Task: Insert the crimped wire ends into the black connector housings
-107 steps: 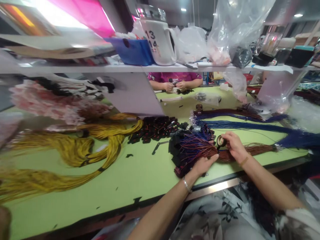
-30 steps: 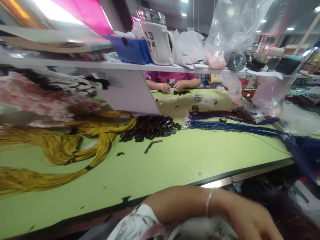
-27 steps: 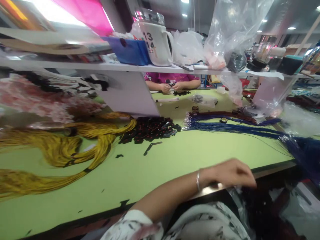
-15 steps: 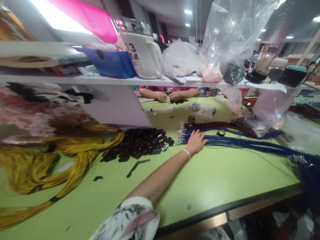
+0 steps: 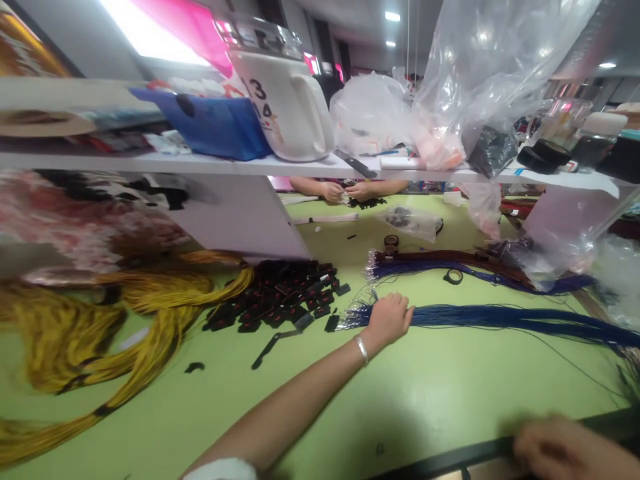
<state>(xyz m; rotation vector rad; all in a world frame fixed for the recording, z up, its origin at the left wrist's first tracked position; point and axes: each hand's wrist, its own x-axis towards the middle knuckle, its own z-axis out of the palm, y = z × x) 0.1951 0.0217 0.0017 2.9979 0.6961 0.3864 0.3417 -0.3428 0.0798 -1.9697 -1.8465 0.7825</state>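
Bounded in front by the black-trimmed table edge (image 5: 480, 455), at the back left by the lilac divider panel (image 5: 235, 217), and above by the white shelf (image 5: 210, 163). Giving most room to move over the green tabletop (image 5: 450, 387) between the navy-blue wire bundle (image 5: 475, 316) and the front edge, around a small ring-like piece (image 5: 380, 449). Hemmed in on the left by a heap of black connector housings (image 5: 280, 293), a black angled strip (image 5: 270, 347) and, farther out, yellow wire bundles (image 5: 167, 330). Narrower behind, toward the black tape roll (image 5: 456, 281) and the brown-and-violet wire bundle (image 5: 440, 261).

Clasping the navy-blue wire bundle in the left hand (image 5: 389, 321), with fingers curled closed around it near its silvery tips (image 5: 356, 313). Stretched across the tabletop from just beside the connector housings toward the right border. Holding the right hand (image 5: 565, 445), blurred, at the front edge in the lower right; cannot tell its finger opening or any hold on a thing.

Compared with half a second ago, shifted nearer the front edge, opening a green strip before the brown-and-violet wire bundle. Changed from spread fingers on top to a curled grip. Brought the right hand into view. Taken out of view, since the first picture, the brown wires then under both hands.
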